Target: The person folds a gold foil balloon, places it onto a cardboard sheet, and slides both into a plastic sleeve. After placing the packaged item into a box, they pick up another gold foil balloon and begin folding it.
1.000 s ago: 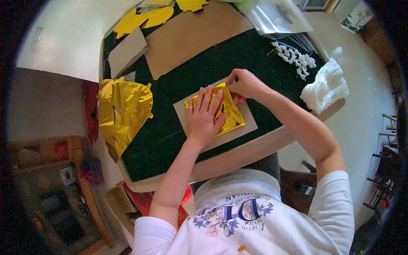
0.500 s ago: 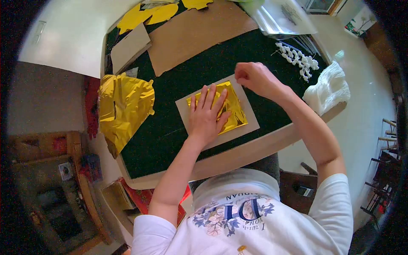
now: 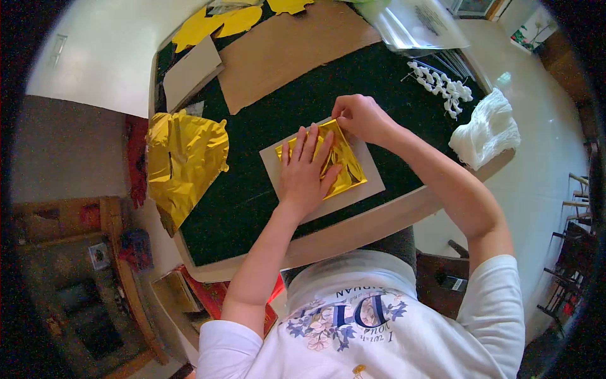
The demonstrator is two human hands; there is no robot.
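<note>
A small square of gold foil [image 3: 344, 165] lies on a grey cardboard sheet [image 3: 369, 183] on the dark green table [image 3: 246, 196]. My left hand [image 3: 305, 172] rests flat on the foil's left half, fingers spread, pressing it down. My right hand [image 3: 357, 116] is at the foil's far corner, with fingertips pinching its edge.
A large crumpled gold foil sheet [image 3: 183, 158] hangs over the table's left edge. Brown cardboard pieces [image 3: 284, 50] and yellow cut-outs [image 3: 214, 25] lie at the far side. White bead strings [image 3: 442, 85], a white crumpled cloth [image 3: 486, 129] and clear plastic sleeves [image 3: 416, 22] sit at the right.
My right hand lifted off the foil half a second ago and has come back down to its far corner. My left hand has stayed pressed on the foil.
</note>
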